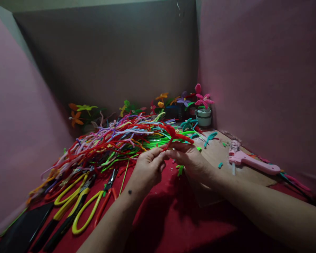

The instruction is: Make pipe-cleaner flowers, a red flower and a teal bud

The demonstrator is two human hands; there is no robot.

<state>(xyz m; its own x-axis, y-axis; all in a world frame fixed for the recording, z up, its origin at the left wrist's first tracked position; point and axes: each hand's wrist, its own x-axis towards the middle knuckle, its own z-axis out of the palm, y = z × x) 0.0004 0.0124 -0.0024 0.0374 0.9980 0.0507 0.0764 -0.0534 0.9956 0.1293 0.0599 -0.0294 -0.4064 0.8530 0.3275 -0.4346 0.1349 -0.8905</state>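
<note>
A red pipe-cleaner flower [172, 133] is held up in front of me, its fuzzy petals spreading above my fingers. My left hand [150, 165] pinches its lower end between thumb and forefinger. Right beside it, my right hand [187, 158] is closed on the same flower, fingertips almost touching the left ones. Just behind lies a large heap of multicoloured pipe cleaners [116, 135], with bright green ones [158, 141] nearest the hands. A small green piece [180, 170] shows under my right hand.
Yellow-handled scissors [88, 214], pliers [68, 216], red-handled pliers [107, 196] and a black flat object [23, 225] lie at left. A pink glue gun [255, 163] rests on a brown board [213, 156] at right. Finished flowers [204, 101] stand along the back wall.
</note>
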